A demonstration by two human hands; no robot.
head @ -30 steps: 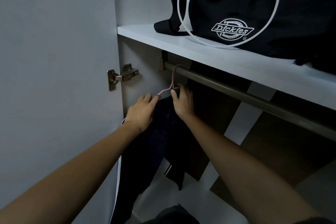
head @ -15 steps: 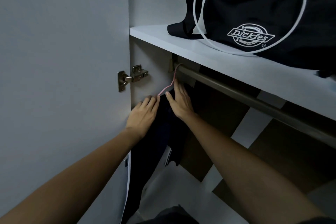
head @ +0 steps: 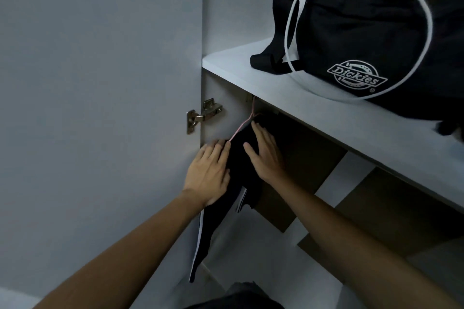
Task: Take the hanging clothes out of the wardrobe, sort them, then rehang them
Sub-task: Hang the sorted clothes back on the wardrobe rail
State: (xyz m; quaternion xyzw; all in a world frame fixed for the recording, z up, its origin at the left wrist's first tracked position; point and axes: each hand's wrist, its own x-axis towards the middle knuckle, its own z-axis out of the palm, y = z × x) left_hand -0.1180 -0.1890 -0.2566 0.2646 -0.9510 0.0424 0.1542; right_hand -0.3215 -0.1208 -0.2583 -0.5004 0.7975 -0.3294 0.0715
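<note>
Since the last look your view has tipped upward: more of the shelf (head: 288, 94) shows and the rail is hidden behind its front edge, while both your hands have slid down off the hanger's neck onto the cloth.

Nearest you, your left hand (head: 209, 174) lies with straight fingers against the left side of the dark garment (head: 236, 170), right by the wardrobe's side wall; it grasps nothing. Your right hand (head: 265, 153) rests flat and released on the garment's front, fingertips near the collar. Neither hand pinches the cloth as far as can be seen.

That garment hangs at the far left end of the wardrobe on a pink hanger (head: 242, 125), whose hook runs up behind the shelf edge; whether it sits squarely on the rail cannot be told from here. White stripes trail down the garment's lower edge.

To finish this rehang well, smooth both shoulders evenly down the hanger's arms, then let the cloth fall straight before you let go. Mind the door hinge (head: 203, 114) just to the left, which could snag the fabric.

Farther up, a black bag (head: 364, 32) sits on the shelf.
</note>
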